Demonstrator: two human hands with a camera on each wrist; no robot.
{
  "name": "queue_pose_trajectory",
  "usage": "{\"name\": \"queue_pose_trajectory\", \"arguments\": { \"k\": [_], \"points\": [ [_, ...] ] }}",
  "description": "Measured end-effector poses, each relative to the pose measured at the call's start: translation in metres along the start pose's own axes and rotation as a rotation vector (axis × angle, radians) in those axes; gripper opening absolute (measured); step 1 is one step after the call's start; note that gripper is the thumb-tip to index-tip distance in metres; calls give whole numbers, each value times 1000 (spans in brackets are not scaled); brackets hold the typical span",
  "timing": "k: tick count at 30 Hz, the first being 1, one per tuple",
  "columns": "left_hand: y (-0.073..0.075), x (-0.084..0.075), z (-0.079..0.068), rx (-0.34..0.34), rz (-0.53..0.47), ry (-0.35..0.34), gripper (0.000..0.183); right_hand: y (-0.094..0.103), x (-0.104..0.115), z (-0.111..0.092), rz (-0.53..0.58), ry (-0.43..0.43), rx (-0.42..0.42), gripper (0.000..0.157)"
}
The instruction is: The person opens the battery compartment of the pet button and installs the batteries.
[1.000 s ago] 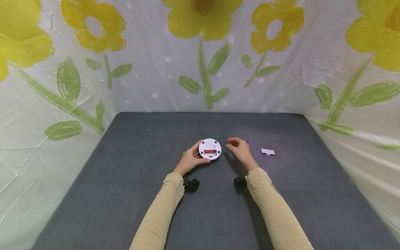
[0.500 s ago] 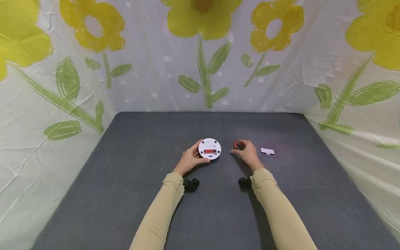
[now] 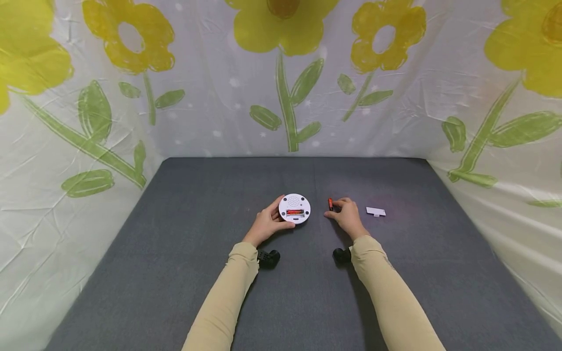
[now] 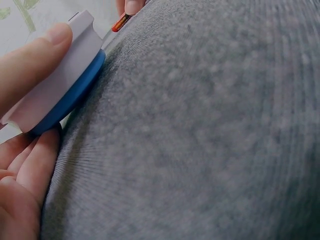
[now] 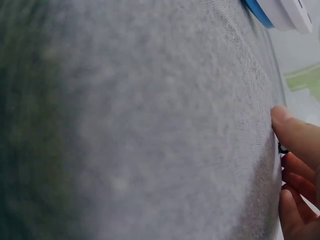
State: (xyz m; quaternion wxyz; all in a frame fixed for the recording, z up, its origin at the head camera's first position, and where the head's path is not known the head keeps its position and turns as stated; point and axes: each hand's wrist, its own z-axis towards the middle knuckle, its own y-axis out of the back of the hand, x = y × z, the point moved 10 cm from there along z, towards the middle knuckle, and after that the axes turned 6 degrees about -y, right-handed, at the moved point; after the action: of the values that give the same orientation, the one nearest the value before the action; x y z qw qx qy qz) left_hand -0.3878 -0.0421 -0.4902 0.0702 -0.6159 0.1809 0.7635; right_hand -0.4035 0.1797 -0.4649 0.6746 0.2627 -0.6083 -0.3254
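Note:
My left hand [image 3: 266,222] grips the edge of a round white device [image 3: 294,201], thumb on the near side. Four dark feet, a patch of small holes and an uncovered compartment with a red battery [image 3: 294,212] face up. In the left wrist view the device's lower side is blue. To its right, on the table, a loose red battery [image 3: 331,204] with a black end sits at the fingertips of my right hand [image 3: 349,219]. The right wrist view shows its dark end [image 5: 283,148] between thumb and fingers; most of it is hidden there.
A small white battery cover [image 3: 375,212] with a tab lies on the dark grey table [image 3: 281,302], right of my right hand. Behind the table hangs a white curtain [image 3: 206,122] printed with yellow flowers. Black wrist cameras [image 3: 269,259] are worn under both wrists.
My right hand has shifted rightward from beside the device, and the loose battery has come into view. Its fingers have since drawn in at the battery. The left hand and device stay put.

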Motion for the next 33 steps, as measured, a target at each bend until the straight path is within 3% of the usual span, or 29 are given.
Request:
{"name": "queue_pose_trajectory", "arguments": {
  "k": [13, 25, 30, 33],
  "points": [
    [-1, 4, -1, -37, 3, -10, 97, 8, -2, -2, 23, -26, -73, 26],
    [1, 4, 0, -44, 23, 2, 97, 12, -19, -1, 197, -171, -107, 20],
    [0, 3, -1, -27, 22, 12, 96, 13, -23, -2, 256, -191, -99, 21],
    [-1, -9, -5, -12, 14, 1, 93, 12, -18, -2, 333, -167, -78, 21]
  ]
}}
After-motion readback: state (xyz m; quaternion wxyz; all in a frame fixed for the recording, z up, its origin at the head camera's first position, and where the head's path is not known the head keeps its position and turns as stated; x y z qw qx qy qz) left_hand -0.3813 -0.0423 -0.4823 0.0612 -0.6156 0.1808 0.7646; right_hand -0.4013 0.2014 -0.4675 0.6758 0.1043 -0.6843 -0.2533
